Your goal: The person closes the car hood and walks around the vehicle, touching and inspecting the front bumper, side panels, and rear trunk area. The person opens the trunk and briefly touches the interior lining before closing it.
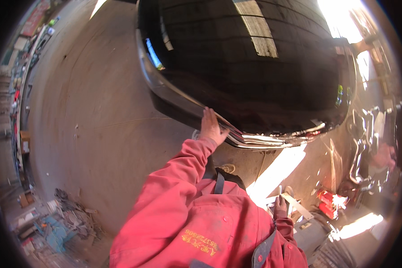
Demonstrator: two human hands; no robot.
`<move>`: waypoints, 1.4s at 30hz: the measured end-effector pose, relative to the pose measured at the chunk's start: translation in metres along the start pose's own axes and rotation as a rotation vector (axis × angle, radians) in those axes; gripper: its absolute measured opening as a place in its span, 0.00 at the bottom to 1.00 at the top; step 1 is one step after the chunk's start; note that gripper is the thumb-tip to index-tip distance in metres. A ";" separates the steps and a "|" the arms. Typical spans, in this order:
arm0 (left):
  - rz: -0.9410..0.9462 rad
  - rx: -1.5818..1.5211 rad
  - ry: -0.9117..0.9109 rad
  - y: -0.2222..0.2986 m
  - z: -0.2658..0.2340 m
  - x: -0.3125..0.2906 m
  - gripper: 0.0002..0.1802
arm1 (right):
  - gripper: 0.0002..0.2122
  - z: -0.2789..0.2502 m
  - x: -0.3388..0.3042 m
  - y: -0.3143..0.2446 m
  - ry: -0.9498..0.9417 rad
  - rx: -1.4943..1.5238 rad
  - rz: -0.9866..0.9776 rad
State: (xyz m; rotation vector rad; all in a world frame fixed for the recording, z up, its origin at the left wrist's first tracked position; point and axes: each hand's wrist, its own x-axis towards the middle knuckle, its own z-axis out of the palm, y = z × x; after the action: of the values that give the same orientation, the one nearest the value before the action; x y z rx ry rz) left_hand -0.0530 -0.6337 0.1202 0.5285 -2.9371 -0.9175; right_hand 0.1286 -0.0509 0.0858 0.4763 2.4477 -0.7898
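The glossy black car body (250,85) fills the upper middle, with reflections across its curved surface. On its near left corner rests my left hand (212,127), fingers stretched out over the edge beside the shiny trim (272,142). No object shows in that hand. Lower down at my right side, apart from the car, hangs my right hand (280,205). Its fingers look curled, and a slim pale piece (280,191) stands up at it. What exactly this hand holds is too small to make out. Red sleeves cover both arms.
Red cylinders (329,203) lie on the floor at the lower right, near a pale flat bar (298,208). Metal parts (366,143) crowd the right edge. A rubble heap (64,223) is at the lower left. A cluttered bench (24,89) runs along the left.
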 end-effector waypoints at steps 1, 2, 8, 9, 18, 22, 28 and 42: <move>0.021 -0.031 -0.005 -0.004 -0.005 0.000 0.62 | 0.23 0.002 0.005 -0.008 -0.009 -0.035 -0.049; 0.029 -0.058 -0.045 -0.007 -0.010 -0.001 0.62 | 0.25 0.005 0.017 -0.021 -0.068 0.190 -0.054; 0.223 -0.238 -0.230 -0.055 -0.036 0.000 0.57 | 0.30 -0.003 0.026 -0.198 0.227 -0.171 -0.232; 0.278 -0.265 -0.255 -0.071 -0.042 0.004 0.56 | 0.30 0.003 0.028 -0.254 0.260 -0.262 -0.294; -0.038 -0.548 0.147 -0.238 -0.112 0.015 0.32 | 0.32 0.111 0.097 -0.697 0.328 -0.655 -0.989; -0.214 -0.416 0.255 -0.298 -0.119 0.056 0.33 | 0.32 0.147 0.146 -0.780 0.405 -0.800 -1.150; -0.250 -0.300 0.187 -0.340 -0.100 0.104 0.39 | 0.39 0.168 0.193 -0.801 0.421 -0.891 -1.290; -0.253 -0.212 0.165 -0.357 -0.100 0.112 0.37 | 0.38 0.173 0.195 -0.797 0.409 -0.844 -1.258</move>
State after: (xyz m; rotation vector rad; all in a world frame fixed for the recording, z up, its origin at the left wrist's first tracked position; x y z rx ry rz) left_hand -0.0352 -1.0000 -0.0048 0.9282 -2.6265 -1.1303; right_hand -0.3390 -0.7373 0.2011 -1.4340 2.9755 0.0739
